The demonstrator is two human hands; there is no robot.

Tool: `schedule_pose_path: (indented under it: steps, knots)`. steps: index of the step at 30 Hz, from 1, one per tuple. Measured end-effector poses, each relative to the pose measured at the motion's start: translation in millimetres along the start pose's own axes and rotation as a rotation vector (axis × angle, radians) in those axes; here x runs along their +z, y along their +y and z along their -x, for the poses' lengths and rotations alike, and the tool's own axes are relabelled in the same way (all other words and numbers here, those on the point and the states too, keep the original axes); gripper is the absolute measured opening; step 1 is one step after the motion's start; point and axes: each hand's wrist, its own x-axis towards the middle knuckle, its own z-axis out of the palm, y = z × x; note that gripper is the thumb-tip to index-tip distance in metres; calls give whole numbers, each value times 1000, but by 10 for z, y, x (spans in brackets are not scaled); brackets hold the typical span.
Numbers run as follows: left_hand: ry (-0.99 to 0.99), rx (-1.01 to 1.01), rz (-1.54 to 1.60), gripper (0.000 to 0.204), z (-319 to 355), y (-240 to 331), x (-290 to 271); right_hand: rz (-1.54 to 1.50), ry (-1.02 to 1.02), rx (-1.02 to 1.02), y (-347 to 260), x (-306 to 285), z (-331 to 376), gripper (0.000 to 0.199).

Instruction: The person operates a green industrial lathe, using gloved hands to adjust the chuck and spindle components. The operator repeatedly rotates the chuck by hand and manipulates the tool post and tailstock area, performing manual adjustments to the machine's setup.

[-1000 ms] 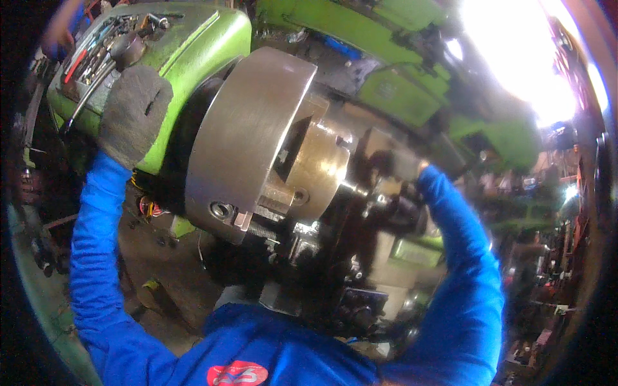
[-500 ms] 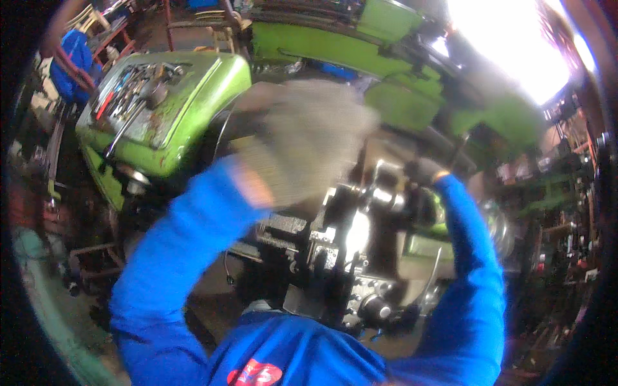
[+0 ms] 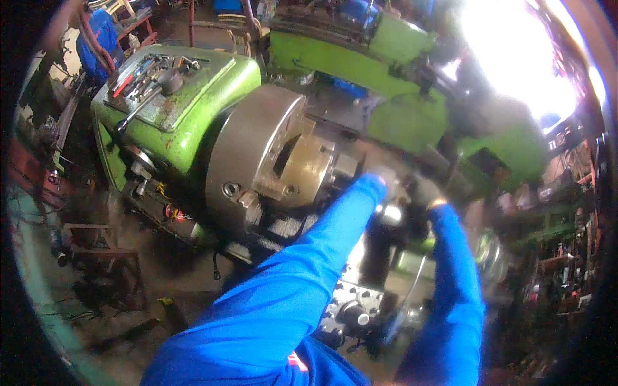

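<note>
A large steel lathe chuck (image 3: 248, 138) stands left of centre, its jaws around a yellowish round metal workpiece (image 3: 310, 164). My left hand (image 3: 381, 170), in a greyish glove, reaches past the workpiece to the right. Beside it, at the far side of the tool carriage, is my right hand (image 3: 426, 192), also gloved. Both hands are blurred and their fingers do not show clearly, so I cannot make out what they touch or hold. A shiny metal cylinder (image 3: 390, 215) sits just below them.
The green headstock (image 3: 183, 122) bears a tray of loose tools (image 3: 151, 80). The carriage with its black knob (image 3: 354, 314) lies close to my body. Behind stands another green machine (image 3: 322, 55). Cluttered shelves (image 3: 557, 260) line the right side.
My left hand has swung from in front of the chuck to the right, beside my right hand, uncovering the chuck and workpiece. The view has shifted slightly.
</note>
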Motion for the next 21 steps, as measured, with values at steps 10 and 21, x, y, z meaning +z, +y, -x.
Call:
schedule_pose_path:
  steps: [10, 21]
  knots:
    - [67, 80, -307, 33, -577, -362, 498, -149, -242, -8, -185, -96, -292, 40]
    - [-140, -13, -135, 38, -533, -310, 240, -81, -185, -121, -332, -203, -411, 28]
